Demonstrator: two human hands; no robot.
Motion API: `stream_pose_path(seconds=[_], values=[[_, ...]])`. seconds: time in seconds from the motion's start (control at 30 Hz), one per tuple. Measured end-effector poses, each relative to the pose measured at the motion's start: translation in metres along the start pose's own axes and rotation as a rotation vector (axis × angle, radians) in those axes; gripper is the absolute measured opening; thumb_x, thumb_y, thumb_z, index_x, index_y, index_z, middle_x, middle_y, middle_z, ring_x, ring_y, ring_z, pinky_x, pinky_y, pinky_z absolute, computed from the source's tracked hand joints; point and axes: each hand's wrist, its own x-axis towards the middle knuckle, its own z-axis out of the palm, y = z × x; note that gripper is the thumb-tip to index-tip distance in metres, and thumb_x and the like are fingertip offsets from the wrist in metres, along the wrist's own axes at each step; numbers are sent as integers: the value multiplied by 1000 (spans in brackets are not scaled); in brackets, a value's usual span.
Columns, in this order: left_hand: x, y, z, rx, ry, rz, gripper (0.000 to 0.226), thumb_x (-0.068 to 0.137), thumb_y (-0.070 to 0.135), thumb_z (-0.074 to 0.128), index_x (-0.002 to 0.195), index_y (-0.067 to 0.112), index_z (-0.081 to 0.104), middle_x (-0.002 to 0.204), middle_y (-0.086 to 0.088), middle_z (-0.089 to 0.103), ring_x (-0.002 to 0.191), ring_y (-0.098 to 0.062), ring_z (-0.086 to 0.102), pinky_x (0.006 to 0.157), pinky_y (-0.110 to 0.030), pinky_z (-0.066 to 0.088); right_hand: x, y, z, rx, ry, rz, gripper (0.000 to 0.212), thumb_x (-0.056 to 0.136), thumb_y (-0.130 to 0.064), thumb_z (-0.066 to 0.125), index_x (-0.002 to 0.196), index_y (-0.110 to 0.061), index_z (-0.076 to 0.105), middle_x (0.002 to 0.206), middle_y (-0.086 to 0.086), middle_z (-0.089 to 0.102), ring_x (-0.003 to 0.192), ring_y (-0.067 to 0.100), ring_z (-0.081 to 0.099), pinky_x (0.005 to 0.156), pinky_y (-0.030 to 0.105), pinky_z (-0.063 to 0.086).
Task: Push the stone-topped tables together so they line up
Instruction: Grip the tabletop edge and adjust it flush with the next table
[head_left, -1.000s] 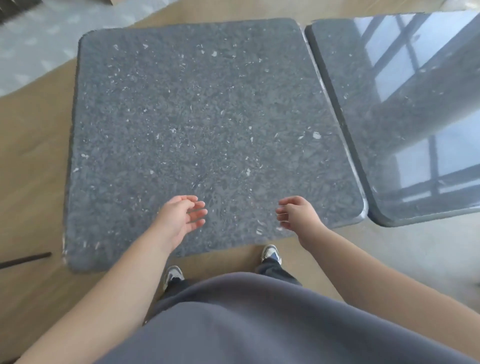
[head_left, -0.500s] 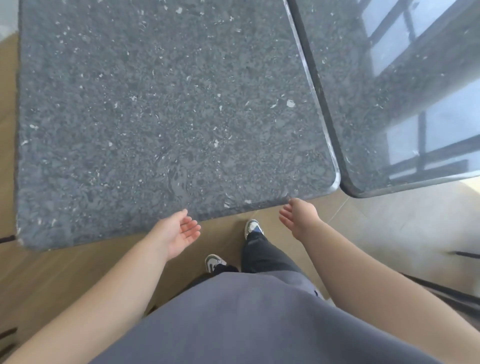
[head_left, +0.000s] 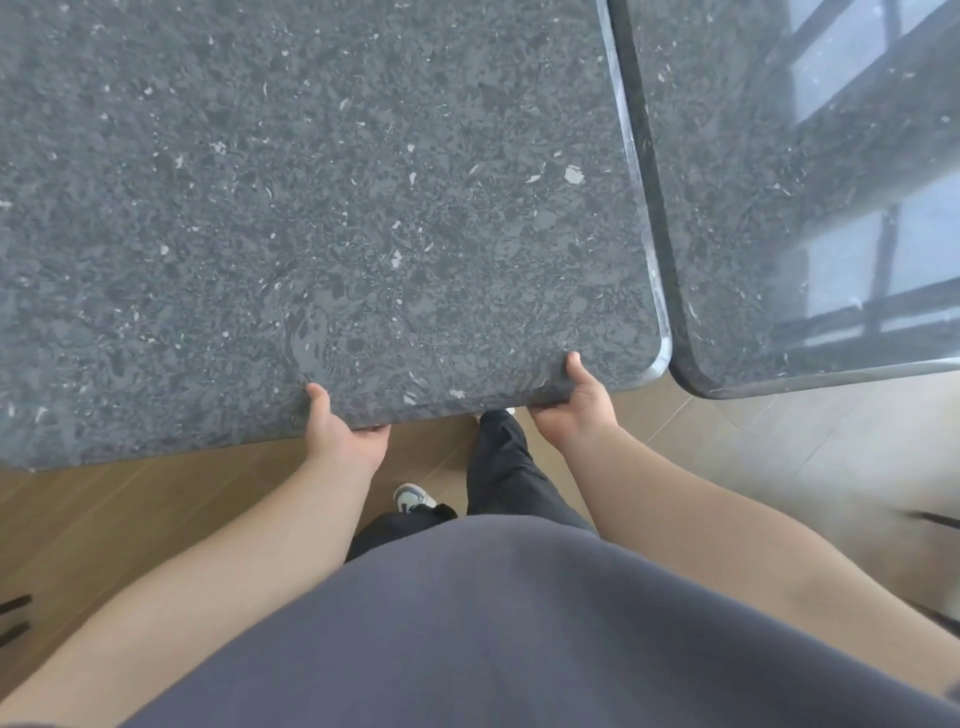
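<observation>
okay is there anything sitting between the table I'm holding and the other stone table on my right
Nothing visible. Only a narrow open seam separates the left table from the right table, and both tops look bare. The left hand and right hand grip the near edge, clear of that seam.

Looks like you're in some kind of indoor living or dining area, maybe a home or a café-type spot, can't pin it down further. What gives it away: the big dark speckled stone counter (head_left: 322, 208) right in front of you, with a second matching stone counter (head_left: 769, 218) just to its right, edges nearly touching. That right one is polished enough to reflect a large window with dark frame bars, so there's plenty of daylight coming in. Below the big counter's near edge you've got warm wood-look flooring (head_left: 130, 514), and off to the lower right of it the floor switches to pale tile (head_left: 769, 447). No tools or machines anywhere, just furniture and floor.
</observation>
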Motion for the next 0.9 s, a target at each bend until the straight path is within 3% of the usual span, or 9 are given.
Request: stream_pose_path(seconds=[0.17, 0.3, 0.4, 0.57, 0.63, 0.73, 0.9], values=[[3, 4, 2, 33, -24, -16, 47, 93, 54, 60, 119, 15, 59, 116, -12, 66, 103, -31, 64, 99, -53, 49, 7, -8, -4, -46, -13, 27, 28, 95, -26, 66, 115, -6, 63, 124, 17, 66, 117, 37, 62, 106, 56, 45], [4, 3, 1, 65, -20, -23, 56, 93, 57, 57, 129, 14, 55, 116, -13, 63, 104, -32, 62, 100, -54, 48, 17, -11, -10, -59, -24, 54, 40, 92, -27, 69, 126, -7, 61, 126, 18, 67, 118, 38, 63, 107, 57, 44], [5, 1, 1, 81, -9, -12, 59, 94, 57, 56, 133, 13, 52, 125, -14, 61, 110, -33, 60, 100, -53, 48, 24, -14, -14, -66, -43, 51, 40, 94, -27, 66, 128, -7, 61, 127, 17, 67, 119, 36, 62, 109, 55, 42], [2, -2, 3, 108, 15, 5, 62, 96, 56, 53, 139, 12, 49, 124, -15, 59, 108, -31, 58, 105, -52, 44, 31, -17, -20, -78, -69, 62, 42, 94, -28, 66, 130, -6, 59, 129, 17, 66, 121, 36, 61, 111, 54, 41], [1, -2, 3, 117, 20, 4, 61, 96, 56, 52, 140, 13, 48, 134, -14, 57, 118, -31, 57, 108, -51, 41, 33, -17, -22, -81, -70, 63, 44, 94, -27, 66, 131, -5, 57, 131, 17, 64, 123, 36, 60, 111, 53, 41], [0, -1, 3, 128, 23, 8, 61, 96, 56, 51, 141, 15, 47, 145, -12, 52, 134, -29, 50, 113, -51, 37, 35, -17, -24, -91, -74, 53, 48, 93, -28, 67, 134, -6, 55, 133, 17, 63, 124, 35, 59, 111, 53, 42], [4, 0, 0, 122, 13, 0, 55, 96, 56, 52, 131, 14, 51, 140, -12, 55, 130, -30, 53, 113, -52, 38, 35, -16, -27, -90, -76, 44, 46, 95, -27, 65, 134, -5, 54, 132, 17, 63, 123, 35, 60, 109, 53, 44]])
